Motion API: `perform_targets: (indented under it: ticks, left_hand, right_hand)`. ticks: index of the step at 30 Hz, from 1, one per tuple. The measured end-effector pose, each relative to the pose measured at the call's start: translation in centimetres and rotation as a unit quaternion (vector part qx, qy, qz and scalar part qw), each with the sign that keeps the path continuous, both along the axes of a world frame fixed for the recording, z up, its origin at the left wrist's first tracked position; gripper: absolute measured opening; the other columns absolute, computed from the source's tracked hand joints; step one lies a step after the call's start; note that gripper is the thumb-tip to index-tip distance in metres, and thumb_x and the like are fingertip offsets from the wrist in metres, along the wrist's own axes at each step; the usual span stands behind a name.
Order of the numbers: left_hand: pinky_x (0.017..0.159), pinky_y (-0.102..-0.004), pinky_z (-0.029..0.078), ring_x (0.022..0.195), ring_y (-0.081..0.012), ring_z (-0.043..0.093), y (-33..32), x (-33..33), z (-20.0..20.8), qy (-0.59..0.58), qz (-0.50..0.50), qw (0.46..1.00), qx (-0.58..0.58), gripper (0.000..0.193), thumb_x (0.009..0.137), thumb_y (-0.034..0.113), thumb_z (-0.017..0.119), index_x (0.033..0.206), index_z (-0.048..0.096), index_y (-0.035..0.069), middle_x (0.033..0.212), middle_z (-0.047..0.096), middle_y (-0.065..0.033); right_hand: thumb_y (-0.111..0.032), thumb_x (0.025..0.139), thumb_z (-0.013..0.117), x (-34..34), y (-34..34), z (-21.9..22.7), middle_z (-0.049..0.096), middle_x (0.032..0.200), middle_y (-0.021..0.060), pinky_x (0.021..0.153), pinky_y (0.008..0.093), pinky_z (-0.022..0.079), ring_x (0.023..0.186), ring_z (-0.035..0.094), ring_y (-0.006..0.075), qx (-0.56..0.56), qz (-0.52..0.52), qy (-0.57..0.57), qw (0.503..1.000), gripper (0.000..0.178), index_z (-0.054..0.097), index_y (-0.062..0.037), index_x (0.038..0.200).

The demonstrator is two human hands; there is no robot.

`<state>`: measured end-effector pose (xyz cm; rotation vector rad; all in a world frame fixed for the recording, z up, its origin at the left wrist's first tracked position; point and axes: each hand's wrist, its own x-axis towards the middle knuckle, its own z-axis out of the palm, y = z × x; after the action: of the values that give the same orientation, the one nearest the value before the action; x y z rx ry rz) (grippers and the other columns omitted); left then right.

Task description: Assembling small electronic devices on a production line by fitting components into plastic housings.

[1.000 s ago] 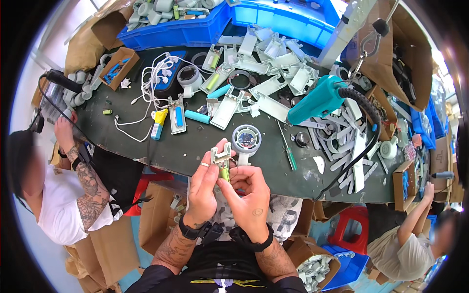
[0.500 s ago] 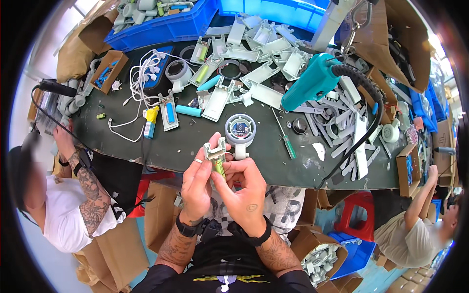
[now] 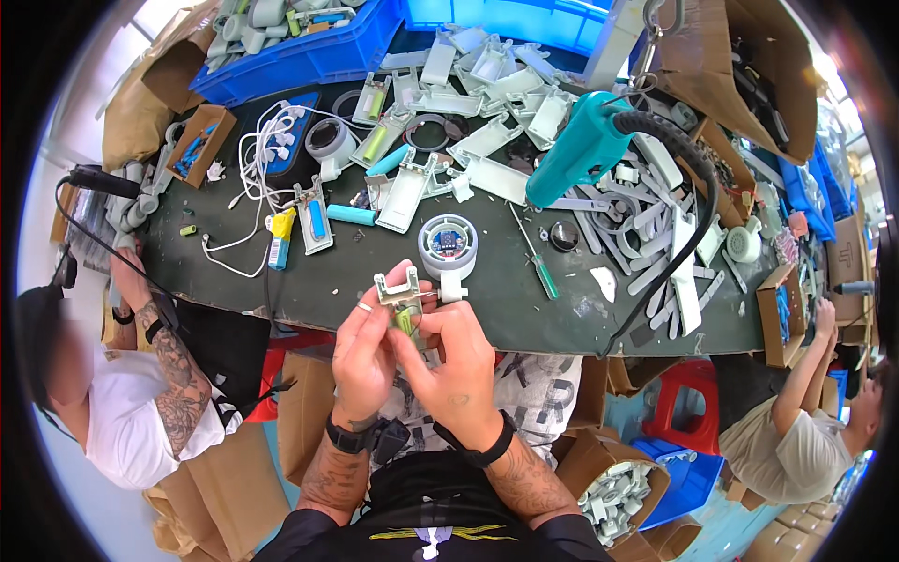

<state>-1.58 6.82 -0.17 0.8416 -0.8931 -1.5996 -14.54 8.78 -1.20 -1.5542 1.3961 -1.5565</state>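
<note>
Between both hands, close to the table's front edge, is a pale plastic handle shell [image 3: 398,292] with a green battery cell [image 3: 405,320] in it. My left hand [image 3: 363,361] grips the shell from the left, its fingers wrapped along the side. My right hand [image 3: 456,370] pinches around the battery from the right, thumb and forefinger close together. Just beyond lies a round grey fan head [image 3: 448,245] with a blue circuit board showing in its middle. Thin wires run from near the fan's neck toward the shell; the shell's lower part is hidden by my fingers.
A teal electric screwdriver [image 3: 579,150] hangs at the right. A green-handled screwdriver [image 3: 545,276], grey strips [image 3: 685,272] and a blue battery [image 3: 350,214] lie on the dark table [image 3: 375,272]. White shells [image 3: 487,140] pile up behind. Co-workers sit on both sides.
The view has shifted slightly. My hands have drawn the shell a little toward me, away from the fan head, and tilted it so that less of the green battery shows.
</note>
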Motion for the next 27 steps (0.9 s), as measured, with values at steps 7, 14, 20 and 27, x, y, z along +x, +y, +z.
perform_targets:
  ticks: [7, 14, 20, 27]
  left_hand:
    - [0.115, -0.0476, 0.054, 0.133, -0.0357, 0.069, -0.8, 0.1, 0.6, 0.055, -0.003, 0.998, 0.033, 0.058, 0.113, 0.018, 0.044, 0.166, 0.039, -0.006, 0.149, 0.065, -0.0299]
    - [0.119, -0.0481, 0.053, 0.135, -0.0348, 0.068, -0.9, 0.5, 0.9, 0.012, -0.001, 0.999, 0.043, 0.060, 0.106, 0.005, 0.058, 0.163, 0.042, -0.005, 0.149, 0.065, -0.0285]
    - [0.120, -0.0480, 0.053, 0.135, -0.0349, 0.068, -0.7, 0.0, 1.1, 0.045, 0.007, 0.997, 0.066, 0.058, 0.107, 0.003, 0.058, 0.162, 0.042, -0.006, 0.148, 0.066, -0.0280]
    - [0.119, -0.0457, 0.053, 0.136, -0.0319, 0.069, -0.7, 0.2, 0.9, 0.045, -0.006, 0.997, 0.065, 0.056, 0.108, 0.004, 0.058, 0.162, 0.044, -0.006, 0.146, 0.068, -0.0268]
  right_hand:
    - [-0.004, 0.090, 0.087, -0.9, 0.6, 0.7, 0.068, 0.105, 0.0097, 0.060, 0.0307, 0.052, 0.072, 0.064, 0.0167, 0.017, 0.025, 0.033, 0.999, 0.030, 0.073, -0.0034, 0.117]
    - [-0.005, 0.091, 0.087, -1.8, 0.5, 1.4, 0.069, 0.098, 0.0094, 0.061, 0.0293, 0.053, 0.071, 0.066, 0.0160, 0.026, 0.039, 0.060, 0.997, 0.026, 0.069, -0.0021, 0.108]
    - [-0.009, 0.093, 0.089, -1.5, 0.1, 1.7, 0.069, 0.082, 0.0056, 0.058, 0.0288, 0.050, 0.063, 0.062, 0.0138, 0.093, 0.057, 0.036, 0.993, 0.029, 0.061, -0.0037, 0.102]
    - [-0.010, 0.094, 0.086, -1.4, 0.0, 1.7, 0.068, 0.081, 0.0101, 0.060, 0.0405, 0.054, 0.065, 0.069, 0.0290, 0.090, 0.065, 0.031, 0.993, 0.031, 0.057, -0.0041, 0.102]
